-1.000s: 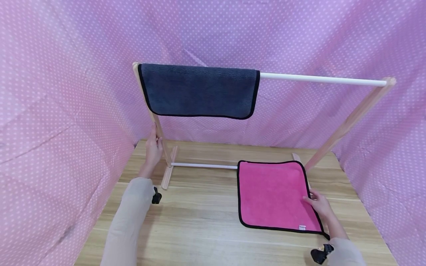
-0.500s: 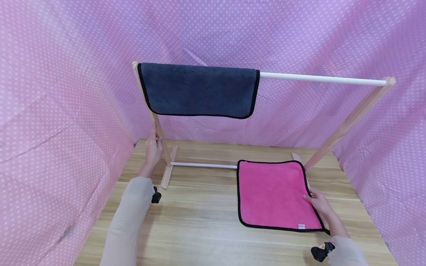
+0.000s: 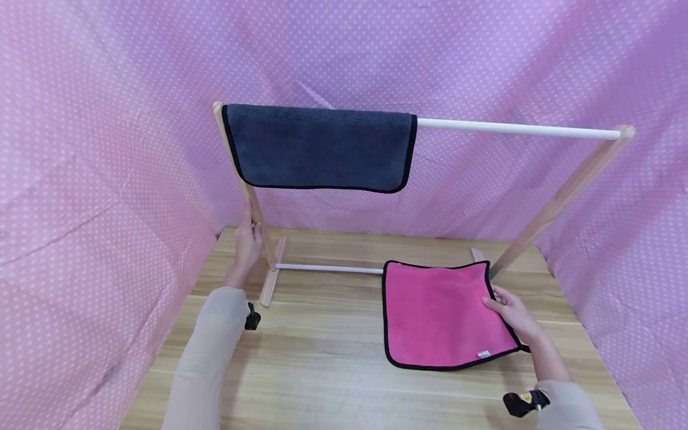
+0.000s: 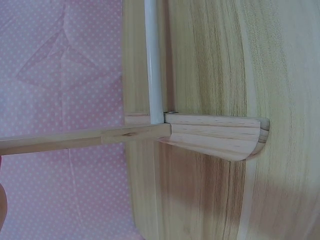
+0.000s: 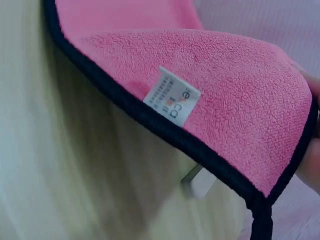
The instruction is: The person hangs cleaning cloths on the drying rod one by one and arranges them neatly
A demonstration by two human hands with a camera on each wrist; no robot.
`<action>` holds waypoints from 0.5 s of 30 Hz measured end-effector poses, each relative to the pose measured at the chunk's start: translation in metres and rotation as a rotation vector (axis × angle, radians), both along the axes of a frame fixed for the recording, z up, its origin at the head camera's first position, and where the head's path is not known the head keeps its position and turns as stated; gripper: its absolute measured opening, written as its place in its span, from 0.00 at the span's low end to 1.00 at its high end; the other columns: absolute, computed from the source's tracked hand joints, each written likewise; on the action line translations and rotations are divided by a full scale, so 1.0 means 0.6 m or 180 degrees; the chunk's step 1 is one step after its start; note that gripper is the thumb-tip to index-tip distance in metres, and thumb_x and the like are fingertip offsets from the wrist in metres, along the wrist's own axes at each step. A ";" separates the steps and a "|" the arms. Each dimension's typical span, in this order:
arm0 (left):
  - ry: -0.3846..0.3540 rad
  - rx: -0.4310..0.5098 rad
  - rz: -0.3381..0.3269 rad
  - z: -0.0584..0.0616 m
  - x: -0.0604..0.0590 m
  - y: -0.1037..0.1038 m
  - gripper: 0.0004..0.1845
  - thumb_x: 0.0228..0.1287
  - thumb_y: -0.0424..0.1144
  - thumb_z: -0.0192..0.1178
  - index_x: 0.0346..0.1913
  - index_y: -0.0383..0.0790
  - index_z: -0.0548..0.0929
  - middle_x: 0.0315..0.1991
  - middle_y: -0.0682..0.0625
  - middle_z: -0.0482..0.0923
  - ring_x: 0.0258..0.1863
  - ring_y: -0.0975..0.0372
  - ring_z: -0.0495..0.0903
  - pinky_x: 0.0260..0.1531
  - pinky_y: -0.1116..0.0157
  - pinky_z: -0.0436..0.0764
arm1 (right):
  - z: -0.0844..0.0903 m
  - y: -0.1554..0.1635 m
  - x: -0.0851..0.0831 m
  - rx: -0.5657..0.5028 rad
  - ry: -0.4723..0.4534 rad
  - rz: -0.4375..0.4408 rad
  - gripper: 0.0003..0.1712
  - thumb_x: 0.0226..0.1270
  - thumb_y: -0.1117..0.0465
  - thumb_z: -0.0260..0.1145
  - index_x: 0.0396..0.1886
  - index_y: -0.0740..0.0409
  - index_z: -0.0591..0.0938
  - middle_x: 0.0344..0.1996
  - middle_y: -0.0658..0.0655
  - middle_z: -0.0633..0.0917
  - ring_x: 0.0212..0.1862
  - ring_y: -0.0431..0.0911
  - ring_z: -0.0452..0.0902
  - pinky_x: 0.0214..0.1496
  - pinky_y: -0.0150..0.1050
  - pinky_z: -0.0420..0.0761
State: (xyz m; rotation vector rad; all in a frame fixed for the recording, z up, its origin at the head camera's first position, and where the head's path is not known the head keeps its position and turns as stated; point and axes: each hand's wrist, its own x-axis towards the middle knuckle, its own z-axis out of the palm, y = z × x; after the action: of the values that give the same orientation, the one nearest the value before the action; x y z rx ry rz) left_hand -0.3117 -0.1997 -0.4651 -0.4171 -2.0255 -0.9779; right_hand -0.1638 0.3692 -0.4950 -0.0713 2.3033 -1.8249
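Note:
My right hand pinches the right edge of a pink towel with black trim. That side of the towel is raised off the table, while its left part lies flat. The towel's white label and a black hanging loop show in the right wrist view. My left hand holds the left wooden post of a drying rack, thumb on the near side. Over the left half of the rack's white top bar hangs a dark grey towel.
The rack's lower white rod runs behind the pink towel. Wooden feet stand on the wood-grain table. The right post leans up beyond my right hand. Pink dotted cloth surrounds the table.
My right hand has moved up and slightly left, lifting the right edge of the pink towel so that its lower right corner rises. The left hand stays on the post.

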 end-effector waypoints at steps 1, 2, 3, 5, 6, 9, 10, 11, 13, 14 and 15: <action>-0.0006 -0.0010 0.0008 0.000 0.000 0.000 0.27 0.60 0.19 0.49 0.64 0.24 0.59 0.49 0.24 0.69 0.42 0.37 0.74 0.40 0.44 0.75 | 0.005 -0.004 -0.001 0.0031 0.0067 0.0026 0.14 0.68 0.63 0.54 0.50 0.42 0.72 0.33 0.38 0.82 0.33 0.36 0.78 0.33 0.32 0.78; -0.0014 -0.0015 0.0018 -0.001 0.000 0.000 0.28 0.60 0.19 0.49 0.64 0.25 0.59 0.49 0.24 0.69 0.42 0.37 0.74 0.39 0.44 0.75 | 0.009 -0.007 -0.002 0.0063 0.0136 0.0062 0.15 0.68 0.64 0.54 0.50 0.41 0.72 0.34 0.38 0.82 0.34 0.36 0.78 0.34 0.31 0.78; -0.0025 -0.0027 0.0025 -0.001 -0.001 -0.001 0.28 0.59 0.19 0.49 0.64 0.25 0.58 0.49 0.24 0.69 0.42 0.37 0.74 0.39 0.45 0.75 | 0.014 -0.010 -0.003 0.0080 0.0204 0.0094 0.16 0.68 0.65 0.54 0.50 0.40 0.72 0.34 0.38 0.82 0.34 0.35 0.78 0.34 0.30 0.77; -0.0048 -0.0030 0.0027 -0.001 -0.001 -0.001 0.28 0.59 0.18 0.50 0.64 0.24 0.59 0.50 0.24 0.69 0.43 0.37 0.74 0.40 0.45 0.75 | 0.023 -0.016 -0.005 0.0086 0.0303 0.0146 0.18 0.68 0.66 0.54 0.49 0.37 0.73 0.33 0.38 0.82 0.34 0.34 0.78 0.34 0.30 0.77; -0.0056 -0.0037 0.0026 -0.001 -0.001 -0.001 0.28 0.59 0.18 0.50 0.64 0.24 0.59 0.50 0.24 0.69 0.43 0.37 0.73 0.40 0.45 0.75 | 0.028 -0.018 -0.006 0.0080 0.0331 0.0174 0.18 0.67 0.66 0.54 0.48 0.36 0.73 0.33 0.38 0.82 0.33 0.34 0.78 0.33 0.30 0.77; -0.0073 -0.0022 0.0022 0.000 -0.001 0.000 0.28 0.58 0.18 0.50 0.64 0.24 0.59 0.51 0.24 0.68 0.45 0.37 0.73 0.41 0.45 0.75 | 0.045 -0.027 -0.007 0.0036 0.0365 0.0229 0.19 0.67 0.66 0.54 0.47 0.33 0.74 0.31 0.40 0.82 0.30 0.36 0.78 0.29 0.32 0.78; -0.0073 -0.0016 0.0026 0.000 -0.001 0.000 0.29 0.58 0.17 0.50 0.63 0.24 0.59 0.51 0.24 0.68 0.45 0.37 0.73 0.41 0.45 0.75 | 0.051 -0.030 -0.007 0.0033 0.0369 0.0240 0.19 0.67 0.66 0.54 0.46 0.33 0.75 0.31 0.40 0.83 0.29 0.36 0.78 0.28 0.33 0.78; -0.0067 -0.0016 0.0027 0.001 -0.001 0.000 0.28 0.58 0.17 0.50 0.63 0.24 0.59 0.51 0.24 0.68 0.45 0.37 0.73 0.41 0.45 0.75 | 0.057 -0.033 -0.008 0.0053 0.0391 0.0248 0.19 0.67 0.65 0.54 0.45 0.32 0.75 0.30 0.40 0.82 0.28 0.37 0.78 0.26 0.34 0.78; -0.0052 -0.0008 0.0030 0.002 0.000 0.000 0.29 0.57 0.17 0.50 0.63 0.23 0.59 0.50 0.23 0.68 0.44 0.36 0.73 0.40 0.44 0.75 | 0.068 -0.039 -0.009 0.0083 0.0449 0.0267 0.19 0.68 0.65 0.54 0.45 0.32 0.75 0.29 0.40 0.82 0.26 0.37 0.78 0.25 0.34 0.78; -0.0045 -0.0007 0.0028 0.002 0.000 0.000 0.28 0.57 0.17 0.50 0.63 0.23 0.59 0.50 0.23 0.69 0.44 0.36 0.73 0.40 0.44 0.75 | 0.073 -0.042 -0.010 0.0106 0.0488 0.0260 0.19 0.67 0.66 0.54 0.44 0.32 0.76 0.29 0.40 0.82 0.26 0.37 0.78 0.24 0.34 0.78; -0.0037 -0.0009 0.0024 0.002 0.001 0.000 0.28 0.57 0.17 0.50 0.63 0.23 0.59 0.50 0.23 0.69 0.44 0.36 0.73 0.40 0.44 0.75 | 0.078 -0.046 -0.011 0.0124 0.0537 0.0261 0.19 0.67 0.66 0.54 0.44 0.32 0.76 0.29 0.40 0.82 0.26 0.36 0.78 0.24 0.34 0.78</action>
State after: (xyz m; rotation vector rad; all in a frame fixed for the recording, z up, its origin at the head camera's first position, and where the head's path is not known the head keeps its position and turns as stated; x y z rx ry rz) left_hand -0.3112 -0.1998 -0.4637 -0.4060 -2.0379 -0.9751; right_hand -0.1704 0.3418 -0.4483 -0.3206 2.4071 -1.7961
